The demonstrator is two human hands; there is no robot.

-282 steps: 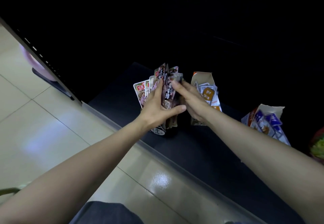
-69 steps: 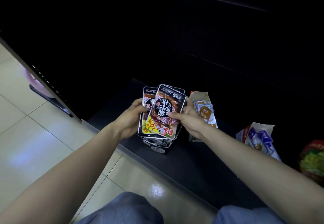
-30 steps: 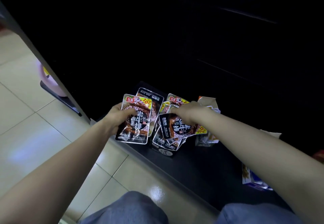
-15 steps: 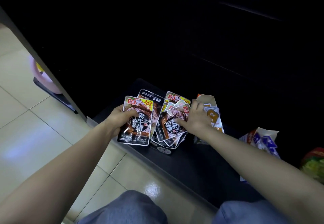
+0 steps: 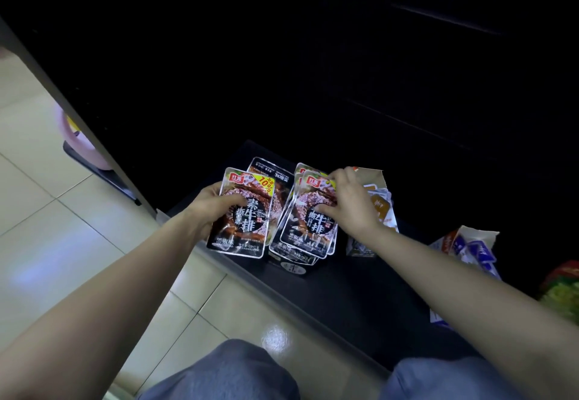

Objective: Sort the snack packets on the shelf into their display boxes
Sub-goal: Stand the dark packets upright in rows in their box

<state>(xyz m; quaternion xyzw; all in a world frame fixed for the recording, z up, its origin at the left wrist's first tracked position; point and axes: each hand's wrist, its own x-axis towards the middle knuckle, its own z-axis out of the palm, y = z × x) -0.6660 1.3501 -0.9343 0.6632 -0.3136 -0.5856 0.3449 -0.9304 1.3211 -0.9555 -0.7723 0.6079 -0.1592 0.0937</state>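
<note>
Our right hand [image 5: 351, 208] has shifted up the boxed packets [image 5: 310, 233], now pinching them. Our left hand [image 5: 210, 208] grips two packets [image 5: 250, 224].

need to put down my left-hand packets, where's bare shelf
Bare shelf runs between the black display box and the blue-packet box, in front of the brown box. Crowded at the black box, where the right hand grips steak packets. Further back: too dark to tell.

On the dark shelf [image 5: 360, 299], the black cardboard display box [image 5: 293, 269] stands left of the brown cardboard box [image 5: 372, 177], the white-and-blue box [image 5: 470, 243] farther right.
</note>
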